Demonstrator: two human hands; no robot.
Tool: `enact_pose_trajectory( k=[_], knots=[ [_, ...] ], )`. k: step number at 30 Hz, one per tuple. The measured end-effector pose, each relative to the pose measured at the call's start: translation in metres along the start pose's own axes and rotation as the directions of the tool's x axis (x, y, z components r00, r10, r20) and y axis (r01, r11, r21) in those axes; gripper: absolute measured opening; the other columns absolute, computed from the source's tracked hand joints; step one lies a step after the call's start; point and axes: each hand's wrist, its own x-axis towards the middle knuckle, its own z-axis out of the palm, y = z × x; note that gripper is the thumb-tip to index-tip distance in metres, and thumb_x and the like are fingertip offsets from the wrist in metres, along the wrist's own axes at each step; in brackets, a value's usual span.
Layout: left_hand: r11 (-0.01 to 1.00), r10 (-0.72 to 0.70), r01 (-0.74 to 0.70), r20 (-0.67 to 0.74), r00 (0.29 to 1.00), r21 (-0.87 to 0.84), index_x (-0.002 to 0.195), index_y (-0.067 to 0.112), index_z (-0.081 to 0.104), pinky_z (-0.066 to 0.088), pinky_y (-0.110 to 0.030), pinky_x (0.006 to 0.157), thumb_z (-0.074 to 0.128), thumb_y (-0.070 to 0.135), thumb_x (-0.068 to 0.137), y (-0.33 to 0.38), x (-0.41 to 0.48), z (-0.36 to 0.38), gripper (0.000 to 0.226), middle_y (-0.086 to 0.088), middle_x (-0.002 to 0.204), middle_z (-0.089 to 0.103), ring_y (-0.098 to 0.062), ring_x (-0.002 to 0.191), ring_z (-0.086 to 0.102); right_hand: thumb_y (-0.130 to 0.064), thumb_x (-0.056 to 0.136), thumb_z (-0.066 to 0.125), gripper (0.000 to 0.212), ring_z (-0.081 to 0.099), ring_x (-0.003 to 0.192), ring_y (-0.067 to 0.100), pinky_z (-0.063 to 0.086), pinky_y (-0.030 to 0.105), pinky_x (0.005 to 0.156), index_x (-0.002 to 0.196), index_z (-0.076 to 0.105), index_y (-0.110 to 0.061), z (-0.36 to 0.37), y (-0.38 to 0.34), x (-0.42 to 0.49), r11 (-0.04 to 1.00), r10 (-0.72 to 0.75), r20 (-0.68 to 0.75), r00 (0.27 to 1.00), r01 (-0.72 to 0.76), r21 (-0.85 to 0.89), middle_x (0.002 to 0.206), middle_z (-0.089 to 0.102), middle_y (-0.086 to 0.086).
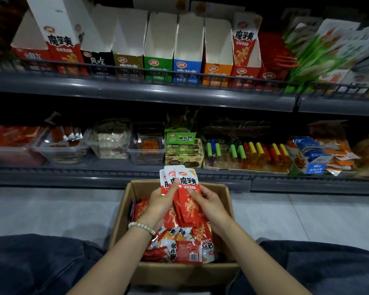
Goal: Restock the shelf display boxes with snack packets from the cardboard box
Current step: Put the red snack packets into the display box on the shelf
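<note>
Both hands, left [161,202] and right [209,204], clamp fingers on red packets [184,192] above the box's [124,211] far edge; upper shelf displays [188,50] look unfilled.

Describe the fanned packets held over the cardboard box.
The held packets are at least three flat, glossy sachets, white on top with a red logo and black characters, red below with an orange picture. They stand upright, fanned and overlapping, above the open cardboard box. The left hand grips their left side, thumb across the front; the right hand pinches their right edge.
</note>
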Motion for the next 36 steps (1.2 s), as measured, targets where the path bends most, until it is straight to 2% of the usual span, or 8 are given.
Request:
enact_pose_trajectory(
  k=[4,9,13,17,20,25,30,36],
  knots=[
    [0.998,0.061,-0.060,0.010,0.998,-0.027,0.107,0.011,0.063,0.058,-0.033,0.070,0.066,0.031,0.087,0.004,0.001,0.007,0.028,-0.008,0.093,0.074,-0.022,0.081,0.072,-0.025,0.090,0.062,0.032,0.071,0.086,0.020,0.057,0.029,0.070,0.121,0.059,-0.018,0.006,-0.008,-0.001,1.000,0.001,0.024,1.000,-0.001,0.007,0.102,0.073,0.007],
    [0.978,0.195,-0.200,0.093,0.976,0.052,0.124,0.022,0.058,0.053,-0.043,0.092,0.055,0.029,0.095,0.017,-0.004,0.015,0.030,-0.002,0.110,0.071,-0.022,0.101,0.067,-0.020,0.099,0.047,0.025,0.067,0.103,0.020,0.054,0.032,0.087,0.122,0.057,-0.017,0.021,-0.018,0.003,0.980,-0.190,-0.079,0.979,0.184,-0.079,0.111,0.069,0.005],
    [0.907,0.318,-0.357,0.192,0.928,0.224,0.131,0.040,0.043,0.050,-0.044,0.097,0.043,0.045,0.097,0.035,-0.010,0.022,0.035,0.005,0.125,0.060,-0.017,0.112,0.060,-0.020,0.098,0.050,0.019,0.069,0.094,0.013,0.056,0.025,0.077,0.115,0.059,-0.021,0.027,-0.045,0.001,0.963,-0.265,-0.137,0.954,0.270,0.016,0.105,0.071,0.000],
    [0.803,0.427,-0.522,0.332,0.841,0.289,0.130,0.050,0.030,0.047,-0.018,0.087,0.036,0.048,0.097,0.062,-0.021,0.027,0.033,0.023,0.121,0.054,0.003,0.111,0.055,-0.016,0.095,0.055,0.020,0.070,0.094,0.019,0.056,0.032,0.081,0.115,0.058,-0.012,0.028,-0.076,0.001,0.939,-0.299,-0.163,0.940,0.320,0.125,0.104,0.072,0.006],
    [0.764,0.493,-0.590,0.355,0.794,0.259,0.127,0.048,0.035,0.050,-0.018,0.088,0.038,0.049,0.094,0.088,-0.030,0.033,0.033,0.020,0.121,0.058,0.005,0.107,0.059,-0.016,0.094,0.056,0.032,0.070,0.093,0.017,0.057,0.026,0.072,0.125,0.052,-0.012,0.028,-0.103,-0.002,0.924,-0.345,-0.157,0.925,0.364,0.116,0.106,0.071,0.004],
    [0.739,0.554,-0.651,0.394,0.734,0.172,0.123,0.040,0.044,0.054,-0.020,0.080,0.042,0.041,0.095,0.132,-0.039,0.045,0.028,0.010,0.115,0.065,-0.002,0.100,0.065,-0.013,0.088,0.064,0.088,0.063,0.110,0.020,0.056,0.041,0.087,0.144,0.008,-0.051,0.007,-0.177,-0.008,0.846,-0.513,0.052,0.857,0.514,-0.141,0.131,0.053,-0.002],
    [0.691,0.613,-0.703,0.378,0.694,0.169,0.115,0.034,0.048,0.050,-0.013,0.069,0.042,0.037,0.097,0.177,-0.048,0.055,0.020,0.007,0.106,0.067,-0.001,0.090,0.067,-0.008,0.088,0.064,0.060,0.063,0.109,0.019,0.056,0.035,0.084,0.136,0.038,-0.034,0.003,-0.247,-0.018,0.699,-0.565,0.277,0.777,0.629,-0.340,0.135,0.049,0.004],
    [0.627,0.670,-0.745,0.332,0.664,0.227,0.111,0.041,0.047,0.056,-0.025,0.075,0.041,0.056,0.088,0.223,-0.053,0.072,0.028,0.007,0.105,0.068,-0.003,0.088,0.068,0.001,0.084,0.066,0.071,0.065,0.106,0.021,0.057,0.035,0.083,0.136,0.032,-0.033,0.003,-0.301,-0.026,0.698,-0.526,0.338,0.781,0.623,-0.352,0.127,0.055,0.009]
  ],
)
